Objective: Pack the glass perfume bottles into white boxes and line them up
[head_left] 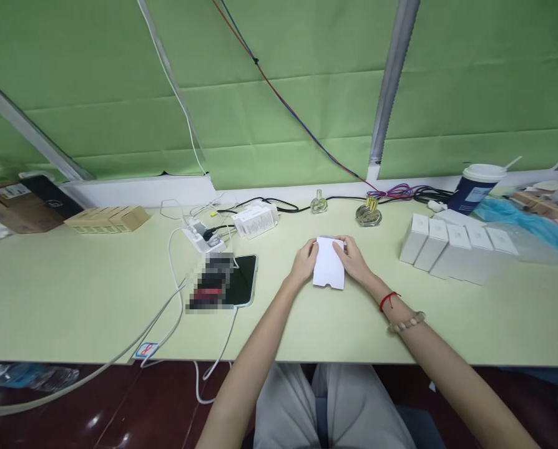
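Note:
A white folded card piece (328,265) with a small notch in its near edge is held between both hands above the table. My left hand (303,260) grips its left side, thumb on the face. On the opposite side my right hand (352,257) closes on the upper right edge, its thumb also on the face. The fingers behind the card are hidden. Beyond the hands stand a small glass bottle (319,202) and a cluster of glass bottles with gold tops (369,213).
At right, several white boxes (457,246) stand in a row near a dark blue cup (474,190). A phone (242,280), a power strip (203,236) and white cables lie to the left. Further left are tan boxes (108,219). The table (96,299) ends before my lap.

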The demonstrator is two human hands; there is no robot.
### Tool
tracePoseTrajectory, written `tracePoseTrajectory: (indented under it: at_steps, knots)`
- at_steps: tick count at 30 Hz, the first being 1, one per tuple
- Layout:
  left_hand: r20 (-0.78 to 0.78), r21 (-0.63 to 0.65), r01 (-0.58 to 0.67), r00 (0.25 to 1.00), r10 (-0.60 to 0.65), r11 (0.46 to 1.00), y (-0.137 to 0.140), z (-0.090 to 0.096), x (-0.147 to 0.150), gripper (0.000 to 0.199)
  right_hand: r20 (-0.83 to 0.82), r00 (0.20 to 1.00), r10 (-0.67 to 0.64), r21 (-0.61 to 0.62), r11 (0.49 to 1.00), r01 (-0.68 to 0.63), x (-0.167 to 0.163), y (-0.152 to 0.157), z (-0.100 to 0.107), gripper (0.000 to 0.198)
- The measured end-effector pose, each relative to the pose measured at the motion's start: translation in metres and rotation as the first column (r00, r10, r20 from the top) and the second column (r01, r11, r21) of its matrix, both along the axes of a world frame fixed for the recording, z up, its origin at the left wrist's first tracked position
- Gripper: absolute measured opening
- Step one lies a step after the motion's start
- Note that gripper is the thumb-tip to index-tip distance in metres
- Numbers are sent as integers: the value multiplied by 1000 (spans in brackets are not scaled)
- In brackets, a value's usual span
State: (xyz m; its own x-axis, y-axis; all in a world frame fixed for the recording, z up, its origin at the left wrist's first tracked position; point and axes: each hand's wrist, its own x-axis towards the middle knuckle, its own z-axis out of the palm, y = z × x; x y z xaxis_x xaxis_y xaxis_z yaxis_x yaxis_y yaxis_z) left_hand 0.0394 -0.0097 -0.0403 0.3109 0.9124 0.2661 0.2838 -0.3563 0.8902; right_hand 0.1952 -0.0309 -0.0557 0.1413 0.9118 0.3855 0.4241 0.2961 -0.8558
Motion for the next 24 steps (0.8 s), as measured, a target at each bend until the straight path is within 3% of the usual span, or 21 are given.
tracePoseTrajectory:
  at_steps: [3,6,12,24]
  knots:
    - [210,-84,-42,976,59,996,-7,4,11,39,-59,998,9,8,1000,-9,-2,-2,4,35]
    - [285,-167,-10,957,58,986,-12,7,18,42,-101,995,15,0,1000,-15,-2,-3,7,35]
    - [259,-181,25,965,24,983,-17,10,16,45,-135,990,32,-11,999,-34,-2,-5,9,40]
    - [193,-134,48,981,-22,990,-16,12,8,41,60,998,21,108,994,-27,-3,-11,10,29]
